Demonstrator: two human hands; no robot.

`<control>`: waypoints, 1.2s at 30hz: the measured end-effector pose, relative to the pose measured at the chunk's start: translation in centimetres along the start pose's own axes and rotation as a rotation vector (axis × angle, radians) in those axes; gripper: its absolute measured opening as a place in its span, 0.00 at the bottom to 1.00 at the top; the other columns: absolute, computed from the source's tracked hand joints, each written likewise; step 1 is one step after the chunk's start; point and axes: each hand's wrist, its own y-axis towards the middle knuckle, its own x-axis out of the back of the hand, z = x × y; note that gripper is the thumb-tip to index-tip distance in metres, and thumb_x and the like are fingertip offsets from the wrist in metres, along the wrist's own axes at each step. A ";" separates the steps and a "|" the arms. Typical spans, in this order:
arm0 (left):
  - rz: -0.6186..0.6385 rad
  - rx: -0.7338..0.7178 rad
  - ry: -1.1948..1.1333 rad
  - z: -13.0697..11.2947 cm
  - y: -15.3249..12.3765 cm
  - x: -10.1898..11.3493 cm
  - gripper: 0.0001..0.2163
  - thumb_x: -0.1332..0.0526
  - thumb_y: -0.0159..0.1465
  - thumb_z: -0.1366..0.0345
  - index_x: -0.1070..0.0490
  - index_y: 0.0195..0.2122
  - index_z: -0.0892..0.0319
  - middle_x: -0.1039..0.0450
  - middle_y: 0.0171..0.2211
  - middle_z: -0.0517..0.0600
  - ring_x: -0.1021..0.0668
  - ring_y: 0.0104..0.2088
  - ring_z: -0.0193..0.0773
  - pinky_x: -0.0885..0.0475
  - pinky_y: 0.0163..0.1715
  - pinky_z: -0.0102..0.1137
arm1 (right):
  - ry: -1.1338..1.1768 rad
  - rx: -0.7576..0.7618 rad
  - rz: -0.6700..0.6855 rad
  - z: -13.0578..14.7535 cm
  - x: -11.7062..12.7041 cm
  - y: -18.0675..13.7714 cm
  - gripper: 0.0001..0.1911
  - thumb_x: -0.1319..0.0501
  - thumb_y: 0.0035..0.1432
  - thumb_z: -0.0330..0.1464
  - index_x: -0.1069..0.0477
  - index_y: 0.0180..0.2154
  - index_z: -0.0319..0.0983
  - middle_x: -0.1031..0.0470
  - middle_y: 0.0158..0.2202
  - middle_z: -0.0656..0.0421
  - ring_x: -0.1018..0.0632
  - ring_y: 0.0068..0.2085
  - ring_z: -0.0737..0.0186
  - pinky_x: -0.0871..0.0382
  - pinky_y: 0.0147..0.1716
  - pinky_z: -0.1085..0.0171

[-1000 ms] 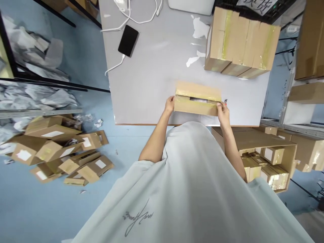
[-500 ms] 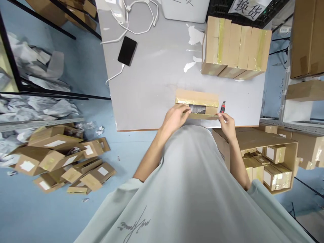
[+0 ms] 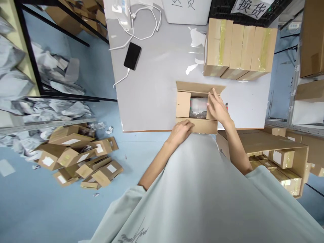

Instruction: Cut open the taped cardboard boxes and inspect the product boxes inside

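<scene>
A small cardboard box (image 3: 183, 104) lies at the near edge of the grey table (image 3: 154, 84) with its flaps spread open. Inside it a clear plastic-wrapped item (image 3: 198, 107) shows. My left hand (image 3: 181, 130) presses the near flap down, its fingers curled over the flap's edge. My right hand (image 3: 218, 109) rests on the right inner flap, fingers stretched out. A small red-tipped tool (image 3: 226, 106) lies on the table just right of the box, partly hidden by my right hand.
Several taped boxes (image 3: 239, 47) stand in a row at the table's far right. A black phone (image 3: 132, 56) on a white cable (image 3: 141, 20) lies at the far left. Small boxes (image 3: 78, 155) litter the floor to the left. An open carton (image 3: 275, 152) with boxes stands at the right.
The box's top flaps went from taped shut to fully open. My left hand moved to the near flap, my right hand onto the right inner flap.
</scene>
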 end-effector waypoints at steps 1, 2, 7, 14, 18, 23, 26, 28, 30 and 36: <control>-0.001 0.026 0.017 0.2 0.4 -0.6 0.17 0.37 0.73 0.74 0.19 0.60 0.55 0.18 0.57 0.58 0.14 0.56 0.54 0.18 0.59 0.46 | -0.056 -0.006 0.003 -0.5 -0.2 1.2 0.36 0.48 0.81 0.46 0.43 0.83 0.42 0.53 0.87 0.50 0.44 0.84 0.39 0.45 0.81 0.34; -0.013 0.054 0.039 0.3 0.9 -1.2 0.23 0.37 0.72 0.76 0.22 0.66 0.55 0.21 0.63 0.60 0.14 0.57 0.55 0.17 0.59 0.46 | -0.112 -0.022 0.007 -1.0 -0.4 2.4 0.37 0.47 0.80 0.43 0.45 0.83 0.41 0.54 0.87 0.49 0.46 0.85 0.38 0.46 0.81 0.32; -0.080 0.083 0.160 1.4 3.9 -3.3 0.32 0.41 0.71 0.81 0.32 0.76 0.58 0.36 0.78 0.67 0.18 0.66 0.60 0.18 0.61 0.50 | -0.309 -0.125 0.102 -2.6 -2.6 6.5 0.50 0.33 0.67 0.34 0.49 0.84 0.35 0.55 0.87 0.44 0.51 0.85 0.29 0.51 0.80 0.27; 0.011 0.092 0.339 2.2 5.2 -4.0 0.22 0.49 0.79 0.75 0.22 0.66 0.58 0.22 0.64 0.64 0.15 0.56 0.55 0.17 0.54 0.47 | -0.244 -0.111 0.125 -2.8 -2.9 6.2 0.50 0.35 0.61 0.30 0.44 0.82 0.34 0.50 0.86 0.43 0.47 0.85 0.30 0.53 0.81 0.28; -0.095 0.054 0.297 2.3 3.0 -3.2 0.20 0.40 0.78 0.67 0.25 0.70 0.55 0.26 0.68 0.64 0.16 0.59 0.56 0.18 0.57 0.47 | -0.092 -0.019 -0.017 -5.0 0.2 2.5 0.45 0.40 0.68 0.36 0.44 0.82 0.40 0.46 0.85 0.48 0.43 0.84 0.39 0.47 0.82 0.33; -0.351 0.171 0.163 4.0 0.3 -0.4 0.27 0.36 0.78 0.46 0.27 0.72 0.54 0.28 0.70 0.64 0.18 0.62 0.58 0.18 0.58 0.46 | -0.078 -0.187 -0.285 -8.7 1.1 -4.0 0.42 0.41 0.75 0.47 0.45 0.82 0.40 0.39 0.81 0.41 0.38 0.81 0.37 0.40 0.79 0.32; -0.476 0.271 0.119 6.4 -0.5 0.5 0.35 0.34 0.73 0.37 0.27 0.72 0.56 0.29 0.70 0.66 0.24 0.70 0.65 0.24 0.67 0.54 | -0.158 -0.303 -0.416 -8.9 -0.6 -6.8 0.38 0.38 0.75 0.48 0.38 0.78 0.39 0.40 0.80 0.36 0.38 0.81 0.33 0.39 0.77 0.28; -0.487 0.291 0.103 8.1 -0.8 0.3 0.42 0.30 0.68 0.33 0.29 0.73 0.57 0.30 0.72 0.69 0.34 0.78 0.72 0.33 0.75 0.62 | -0.219 -0.304 -0.408 -8.1 -1.8 -8.0 0.30 0.38 0.77 0.46 0.28 0.72 0.40 0.38 0.79 0.38 0.38 0.81 0.32 0.41 0.77 0.29; -0.428 0.276 0.057 9.5 -0.9 -0.4 0.48 0.26 0.64 0.33 0.33 0.76 0.59 0.35 0.76 0.71 0.42 0.82 0.75 0.39 0.78 0.65 | -0.225 -0.269 -0.295 -7.2 -2.9 -8.7 0.27 0.35 0.76 0.46 0.24 0.68 0.39 0.34 0.78 0.38 0.36 0.81 0.33 0.42 0.79 0.30; -0.206 0.267 -0.171 10.9 0.9 -3.1 0.60 0.20 0.63 0.50 0.58 0.85 0.63 0.49 0.83 0.75 0.39 0.82 0.65 0.37 0.79 0.53 | -0.065 -0.301 0.088 -6.2 -4.8 -8.4 0.60 0.21 0.61 0.44 0.46 0.82 0.30 0.43 0.82 0.32 0.35 0.81 0.33 0.34 0.77 0.38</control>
